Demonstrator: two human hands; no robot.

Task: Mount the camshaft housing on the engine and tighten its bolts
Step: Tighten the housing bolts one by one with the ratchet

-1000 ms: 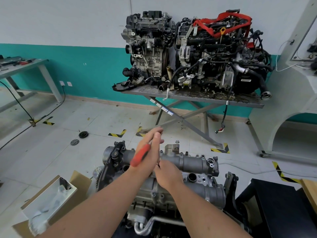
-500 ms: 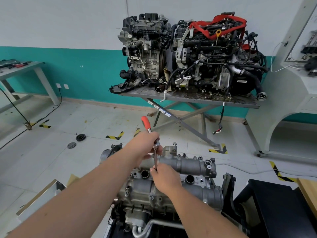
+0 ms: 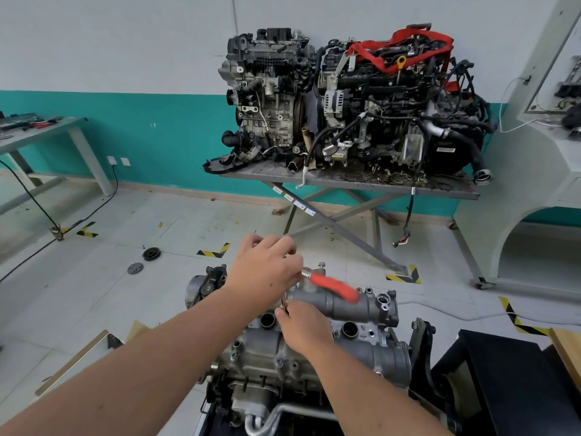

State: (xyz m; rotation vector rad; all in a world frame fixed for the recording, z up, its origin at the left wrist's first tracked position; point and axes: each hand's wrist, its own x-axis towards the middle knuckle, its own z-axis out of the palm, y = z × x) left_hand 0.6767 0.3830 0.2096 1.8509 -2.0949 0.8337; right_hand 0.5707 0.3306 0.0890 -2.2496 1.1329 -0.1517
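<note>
The grey camshaft housing [image 3: 352, 305] lies on top of the engine [image 3: 283, 366] at the bottom centre. A ratchet wrench with a red handle [image 3: 334, 286] stands over the housing's middle, its handle blurred and pointing right. My left hand [image 3: 267, 272] grips the ratchet's head end from above. My right hand [image 3: 303, 325] pinches the thin extension shaft just above the housing. The bolt under the shaft is hidden by my fingers. Several bolt heads [image 3: 279, 362] show along the housing's near edge.
Two other engines [image 3: 352, 102] stand on a grey scissor table [image 3: 345, 180] ahead. A cardboard box [image 3: 85, 357] lies at lower left, a black stand [image 3: 509, 388] at lower right. Two round parts [image 3: 151, 254] lie on the floor. A workbench [image 3: 41, 133] is at far left.
The red ratchet handle has swung from the left, through upright, over to the right. My left hand turned with it; my right hand stays on the shaft.
</note>
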